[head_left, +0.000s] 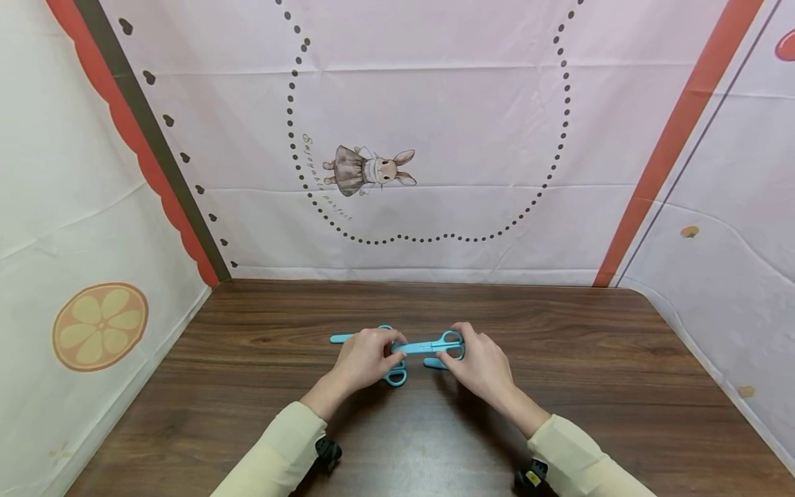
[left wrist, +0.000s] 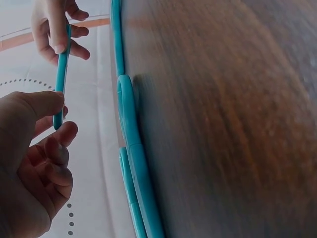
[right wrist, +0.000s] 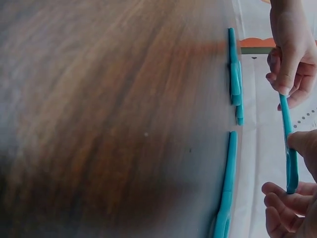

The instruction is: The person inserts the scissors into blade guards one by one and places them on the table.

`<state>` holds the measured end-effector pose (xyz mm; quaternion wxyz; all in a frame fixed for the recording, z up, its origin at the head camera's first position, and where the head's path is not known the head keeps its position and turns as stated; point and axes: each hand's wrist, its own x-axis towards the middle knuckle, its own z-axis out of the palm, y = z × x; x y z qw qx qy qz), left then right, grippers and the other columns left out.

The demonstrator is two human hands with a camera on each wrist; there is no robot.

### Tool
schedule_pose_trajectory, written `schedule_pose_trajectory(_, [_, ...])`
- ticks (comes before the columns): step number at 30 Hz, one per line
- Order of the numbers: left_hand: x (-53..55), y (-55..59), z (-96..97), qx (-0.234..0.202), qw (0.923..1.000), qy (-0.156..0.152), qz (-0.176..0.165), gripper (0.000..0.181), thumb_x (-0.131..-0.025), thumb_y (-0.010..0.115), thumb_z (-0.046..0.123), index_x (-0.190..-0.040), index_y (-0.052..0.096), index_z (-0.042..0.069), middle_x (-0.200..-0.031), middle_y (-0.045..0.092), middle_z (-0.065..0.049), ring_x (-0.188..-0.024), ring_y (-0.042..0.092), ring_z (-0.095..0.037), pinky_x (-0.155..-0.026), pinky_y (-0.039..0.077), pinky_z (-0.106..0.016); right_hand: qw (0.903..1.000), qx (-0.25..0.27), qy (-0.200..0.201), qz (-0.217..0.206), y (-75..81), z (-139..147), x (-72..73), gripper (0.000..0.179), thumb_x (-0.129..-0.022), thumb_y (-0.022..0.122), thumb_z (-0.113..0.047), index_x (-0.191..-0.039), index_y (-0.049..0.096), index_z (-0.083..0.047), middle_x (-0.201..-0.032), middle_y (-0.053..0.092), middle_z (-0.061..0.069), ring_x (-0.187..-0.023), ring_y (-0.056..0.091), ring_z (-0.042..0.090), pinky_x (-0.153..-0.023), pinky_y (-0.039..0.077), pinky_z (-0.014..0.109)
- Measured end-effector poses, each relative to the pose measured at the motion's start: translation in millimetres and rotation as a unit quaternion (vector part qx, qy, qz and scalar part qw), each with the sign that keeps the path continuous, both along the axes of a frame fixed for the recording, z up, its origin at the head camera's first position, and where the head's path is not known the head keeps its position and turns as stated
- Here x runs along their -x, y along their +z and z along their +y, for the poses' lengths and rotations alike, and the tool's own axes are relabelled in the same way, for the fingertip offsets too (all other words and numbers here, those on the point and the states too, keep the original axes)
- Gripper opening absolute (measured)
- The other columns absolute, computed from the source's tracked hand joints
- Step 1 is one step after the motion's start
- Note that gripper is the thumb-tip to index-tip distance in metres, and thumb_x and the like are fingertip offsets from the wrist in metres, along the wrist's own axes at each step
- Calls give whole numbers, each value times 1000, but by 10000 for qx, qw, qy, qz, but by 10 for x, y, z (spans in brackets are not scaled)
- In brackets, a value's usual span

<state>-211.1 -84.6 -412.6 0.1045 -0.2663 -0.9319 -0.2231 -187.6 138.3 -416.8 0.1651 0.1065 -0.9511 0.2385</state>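
Observation:
A pair of light blue scissors [head_left: 419, 348] is held level above the table between both hands. My left hand [head_left: 365, 355] pinches the blade end between thumb and fingers. At the other end, my right hand [head_left: 479, 362] pinches the handle loops. In the left wrist view the held scissors [left wrist: 61, 74] are seen edge-on, raised off the table. More blue scissors [head_left: 395, 377] lie on the table beneath the left hand, partly covered by it. Another blue pair [head_left: 435, 362] lies under the right hand, its handles hidden in the head view; the right wrist view shows this pair [right wrist: 227, 193] flat on the wood.
The brown wooden table [head_left: 248, 393] is bounded at the back by a white printed cloth [head_left: 472, 138] with a rabbit figure. Cloth walls also stand at left and right. Small black devices [head_left: 328, 452] are strapped at both wrists, over cream sleeves.

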Motion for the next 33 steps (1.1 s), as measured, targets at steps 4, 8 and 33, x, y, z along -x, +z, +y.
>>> schedule_pose_trajectory(4, [6,-10,9,31,10000,-7,-5,12,-85,65,28,-95,68,22,-60,49,16,-46,40,0,-40,32,-18,10000,-43,-7,18,-11,15,-5,49,-76,72,-41,-113,56,-14,-85,65,3,-62,53,13,-50,39,26])
schedule_pose_trajectory(8, [10,-18,12,64,10000,1,-35,11,-85,65,28,-94,68,22,-59,47,16,-45,39,0,-40,32,-18,9999,-103,22,-31,-12,36,-9,50,-75,72,-42,-114,57,-14,-84,64,2,-66,54,14,-51,40,27])
schedule_pose_trajectory(33, [150,-59,47,172,9998,-24,60,12,-85,65,31,-94,68,24,-64,50,16,-46,41,1,-40,33,-18,9983,-402,413,-125,18,185,61,54,-75,74,-38,-118,56,-12,-78,60,-4,-71,51,12,-54,40,26])
